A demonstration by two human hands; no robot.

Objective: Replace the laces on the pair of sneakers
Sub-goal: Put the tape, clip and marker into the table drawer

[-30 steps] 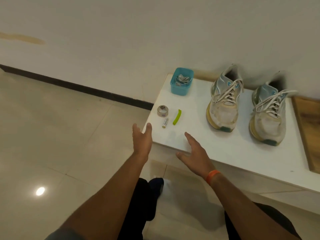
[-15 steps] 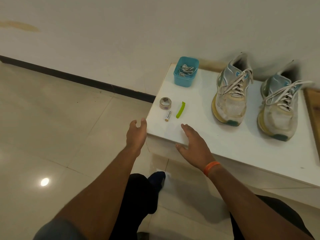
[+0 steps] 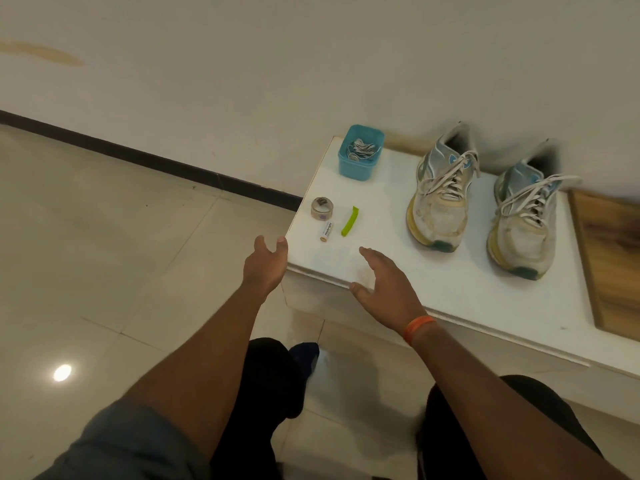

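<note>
Nearest to me are my own legs in dark trousers [image 3: 266, 382], with a dark shoe [image 3: 306, 355] on the pale floor tiles [image 3: 104, 254]. Both my forearms reach forward from there. My left hand [image 3: 265, 266] hovers just off the corner of the white bench [image 3: 467, 299], fingers loosely spread and relaxed, holding nothing. My right hand [image 3: 382, 282] is over the bench's front edge, palm turned inward, fingers straight and apart, also holding nothing; an orange wristband [image 3: 417, 329] sits on that wrist. Just beyond my hands, near the left end of the bench, lie a small white tube [image 3: 326, 231], a bright green strip [image 3: 349, 221] beside it, and a roll of tape [image 3: 321, 208] a little farther back. To the right of those, well apart from my hands, stand the two sneakers side by side with toes toward me: the left sneaker [image 3: 441, 199] and the right sneaker [image 3: 526, 226], both worn white with pale laces still threaded through them. A wooden board [image 3: 613, 258] lies at the bench's right end. Farthest back, by the wall [image 3: 311, 64], a blue tub [image 3: 360, 152] holds a tangle of pale laces [image 3: 362, 148].
</note>
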